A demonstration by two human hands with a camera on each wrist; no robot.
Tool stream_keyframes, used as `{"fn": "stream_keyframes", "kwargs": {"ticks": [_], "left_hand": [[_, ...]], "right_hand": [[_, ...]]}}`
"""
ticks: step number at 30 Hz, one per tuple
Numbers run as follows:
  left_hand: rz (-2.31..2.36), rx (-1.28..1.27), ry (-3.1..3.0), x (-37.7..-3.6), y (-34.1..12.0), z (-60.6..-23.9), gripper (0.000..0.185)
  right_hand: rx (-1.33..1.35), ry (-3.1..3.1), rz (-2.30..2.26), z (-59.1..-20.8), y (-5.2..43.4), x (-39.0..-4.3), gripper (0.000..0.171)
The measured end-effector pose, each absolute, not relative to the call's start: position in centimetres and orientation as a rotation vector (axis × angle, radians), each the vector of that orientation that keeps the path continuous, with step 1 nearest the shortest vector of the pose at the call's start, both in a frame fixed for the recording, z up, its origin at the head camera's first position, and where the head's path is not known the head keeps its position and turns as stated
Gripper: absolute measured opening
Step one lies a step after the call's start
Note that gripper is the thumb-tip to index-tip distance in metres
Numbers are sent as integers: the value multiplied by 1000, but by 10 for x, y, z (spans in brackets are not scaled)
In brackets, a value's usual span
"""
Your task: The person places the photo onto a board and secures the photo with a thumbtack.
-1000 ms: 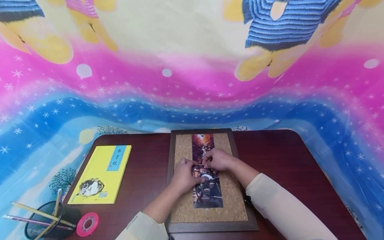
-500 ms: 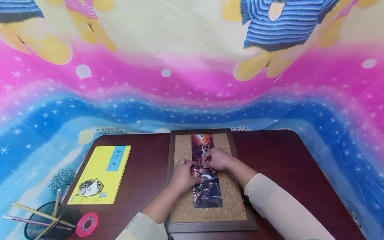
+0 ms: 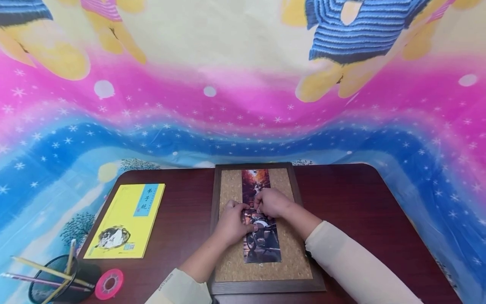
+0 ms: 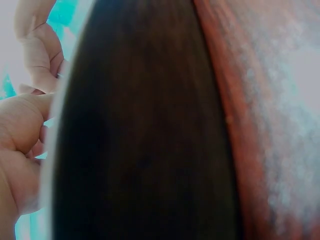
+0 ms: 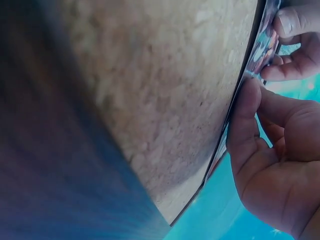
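On a cork board (image 3: pixel 296 253) with a dark wooden frame lie two printed pictures, end to end. The far picture (image 3: pixel 255 181) shows orange autumn trees and has a small dark dot near its top. The near picture (image 3: pixel 263 249) is mostly dark. My left hand (image 3: pixel 232 223) rests on the near picture's left side, index finger and thumb spread apart. Where the pictures meet, my right hand (image 3: pixel 274 202) has its thumb and index fingertips together, touching the surface; its curled fingers (image 5: pixel 247 107) hide most of what they pinch. Both hands also show in the right wrist view.
A yellow book (image 3: pixel 125 223) lies on the dark red table (image 3: pixel 341 198), left of the board. Nearer stand a black mesh pen holder (image 3: pixel 85 270) with several pencils and a pink tape roll (image 3: pixel 109 284). A patterned cloth (image 3: pixel 243 105) hangs behind.
My right hand has turned slightly and shifted a little left, its fingertips staying at the meeting line. A small pale bit seen there earlier is covered now. The left hand holds its place.
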State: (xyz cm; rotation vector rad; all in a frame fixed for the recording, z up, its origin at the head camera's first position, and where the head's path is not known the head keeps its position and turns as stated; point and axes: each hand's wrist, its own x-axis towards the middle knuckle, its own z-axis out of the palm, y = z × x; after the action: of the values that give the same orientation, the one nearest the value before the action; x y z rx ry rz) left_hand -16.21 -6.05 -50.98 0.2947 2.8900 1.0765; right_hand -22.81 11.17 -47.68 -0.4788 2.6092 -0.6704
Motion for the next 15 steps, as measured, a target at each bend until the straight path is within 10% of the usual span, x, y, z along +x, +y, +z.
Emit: {"fn": "stream_keyframes", "kwargs": {"ticks": [15], "left_hand": [[1087,286,2872,-161,-63,-507,70]], "right_hand": [[-402,2476,-890,-482,124,-231,19]]}}
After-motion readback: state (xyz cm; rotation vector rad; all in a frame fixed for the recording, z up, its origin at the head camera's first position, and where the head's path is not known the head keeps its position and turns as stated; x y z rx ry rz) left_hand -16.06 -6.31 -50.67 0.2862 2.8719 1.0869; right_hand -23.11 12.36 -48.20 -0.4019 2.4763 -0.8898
